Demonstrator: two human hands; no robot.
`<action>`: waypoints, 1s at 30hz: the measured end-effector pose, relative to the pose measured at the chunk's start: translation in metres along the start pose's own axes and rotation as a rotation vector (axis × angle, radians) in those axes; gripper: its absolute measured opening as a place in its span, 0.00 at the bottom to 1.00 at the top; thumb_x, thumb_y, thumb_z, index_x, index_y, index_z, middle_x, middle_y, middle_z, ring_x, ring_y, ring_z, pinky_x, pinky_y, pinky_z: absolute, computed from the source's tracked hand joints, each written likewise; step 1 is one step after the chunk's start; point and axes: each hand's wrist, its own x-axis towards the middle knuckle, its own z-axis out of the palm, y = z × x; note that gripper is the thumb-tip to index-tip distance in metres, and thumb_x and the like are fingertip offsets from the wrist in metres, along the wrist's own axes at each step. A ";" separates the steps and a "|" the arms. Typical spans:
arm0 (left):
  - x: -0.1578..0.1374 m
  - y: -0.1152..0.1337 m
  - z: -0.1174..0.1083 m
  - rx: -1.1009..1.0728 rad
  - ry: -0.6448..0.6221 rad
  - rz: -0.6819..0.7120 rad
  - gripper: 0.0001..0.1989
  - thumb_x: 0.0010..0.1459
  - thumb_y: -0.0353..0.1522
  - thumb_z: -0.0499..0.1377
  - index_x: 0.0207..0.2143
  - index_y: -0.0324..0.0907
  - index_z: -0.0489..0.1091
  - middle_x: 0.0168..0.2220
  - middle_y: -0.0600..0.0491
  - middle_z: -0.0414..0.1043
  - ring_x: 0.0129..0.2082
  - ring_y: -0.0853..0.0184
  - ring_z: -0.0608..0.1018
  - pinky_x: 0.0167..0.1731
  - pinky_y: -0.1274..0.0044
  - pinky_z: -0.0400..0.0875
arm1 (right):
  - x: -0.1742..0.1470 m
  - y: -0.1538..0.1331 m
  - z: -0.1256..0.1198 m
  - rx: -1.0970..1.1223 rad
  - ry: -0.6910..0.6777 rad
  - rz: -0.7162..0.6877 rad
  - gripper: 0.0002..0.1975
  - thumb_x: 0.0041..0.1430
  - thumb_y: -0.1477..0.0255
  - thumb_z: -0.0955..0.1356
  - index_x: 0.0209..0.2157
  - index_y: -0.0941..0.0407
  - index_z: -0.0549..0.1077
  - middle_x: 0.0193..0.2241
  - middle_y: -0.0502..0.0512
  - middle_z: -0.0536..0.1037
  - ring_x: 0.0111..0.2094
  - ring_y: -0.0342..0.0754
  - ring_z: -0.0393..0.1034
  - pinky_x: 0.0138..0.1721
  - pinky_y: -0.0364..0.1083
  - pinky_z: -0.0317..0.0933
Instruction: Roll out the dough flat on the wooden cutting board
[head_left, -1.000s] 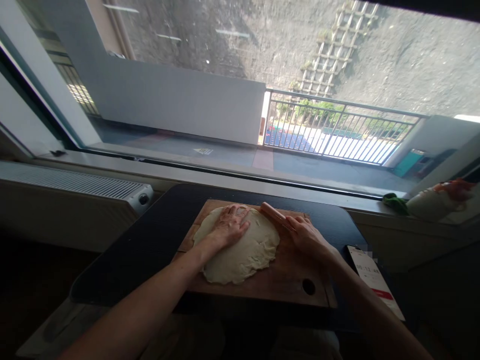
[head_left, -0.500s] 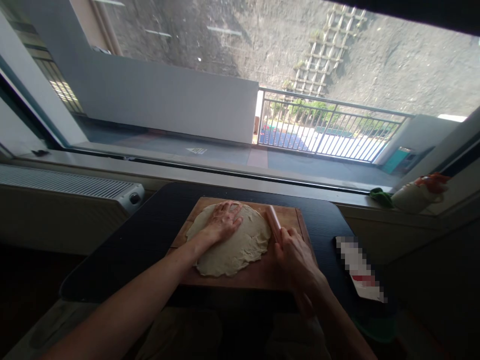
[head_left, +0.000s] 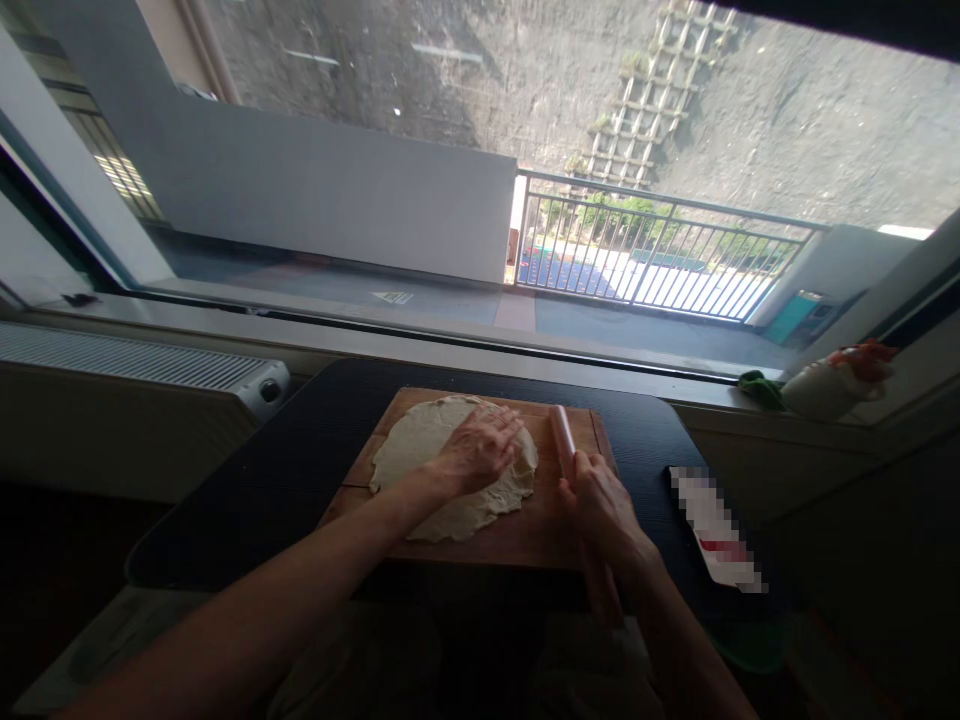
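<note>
A wide, thin sheet of dough [head_left: 420, 455] with a ragged, wrinkled right edge lies on a wooden board [head_left: 551, 545]. My left hand [head_left: 482, 450] is over the right part of the sheet, its fingers stretched out and holding nothing; whether the palm presses on the dough is hard to see. To the right of the dough, my right hand [head_left: 600, 500] is wrapped around a rolling pin [head_left: 562, 430]. The pin slants from the board's far right area back past my wrist, and part of it is hidden under my hand and forearm.
The board sits on a dark table [head_left: 255, 490]. Right of it lies a blurred-out flat object [head_left: 712, 530]. Beyond the table are a window sill [head_left: 420, 345] with a white pot [head_left: 825, 385] and a green cloth-like item [head_left: 761, 388]. A radiator [head_left: 150, 365] stands at left.
My left hand has slid right across the dough, from its upper middle toward its right edge. My right hand and the rolling pin have shifted slightly right, away from the dough.
</note>
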 end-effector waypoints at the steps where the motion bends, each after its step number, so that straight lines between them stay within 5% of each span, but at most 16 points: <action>1: 0.000 0.009 0.001 -0.042 -0.041 0.070 0.21 0.64 0.36 0.44 0.58 0.44 0.61 0.58 0.48 0.63 0.59 0.62 0.64 0.61 0.64 0.49 | 0.001 0.009 0.000 -0.011 0.010 0.012 0.10 0.59 0.69 0.62 0.41 0.57 0.66 0.40 0.60 0.70 0.39 0.51 0.69 0.37 0.45 0.58; 6: -0.004 0.028 0.017 -0.085 -0.066 0.040 0.22 0.64 0.35 0.46 0.60 0.43 0.58 0.62 0.48 0.57 0.63 0.62 0.58 0.61 0.63 0.47 | -0.001 0.032 -0.001 0.010 0.028 0.009 0.11 0.60 0.69 0.61 0.42 0.57 0.66 0.40 0.60 0.70 0.38 0.50 0.69 0.37 0.44 0.58; 21: -0.003 0.025 0.024 -0.020 -0.144 -0.001 0.26 0.65 0.39 0.43 0.63 0.40 0.51 0.64 0.43 0.50 0.65 0.58 0.53 0.61 0.57 0.43 | -0.030 -0.029 0.007 0.061 -0.040 0.024 0.14 0.58 0.68 0.62 0.45 0.59 0.65 0.42 0.63 0.70 0.38 0.53 0.71 0.33 0.45 0.58; 26: -0.004 0.024 0.024 -0.006 -0.175 0.015 0.27 0.65 0.40 0.42 0.63 0.40 0.49 0.65 0.43 0.48 0.65 0.58 0.50 0.61 0.57 0.42 | -0.033 -0.003 -0.004 0.050 -0.018 0.013 0.12 0.59 0.69 0.61 0.43 0.59 0.68 0.38 0.59 0.71 0.35 0.50 0.70 0.34 0.44 0.58; 30: -0.008 0.023 0.015 -0.044 -0.216 0.032 0.27 0.66 0.41 0.40 0.64 0.41 0.46 0.66 0.43 0.46 0.65 0.58 0.49 0.61 0.57 0.39 | -0.043 0.027 -0.016 0.076 -0.009 -0.087 0.20 0.56 0.72 0.63 0.51 0.56 0.65 0.39 0.57 0.71 0.39 0.49 0.68 0.38 0.44 0.59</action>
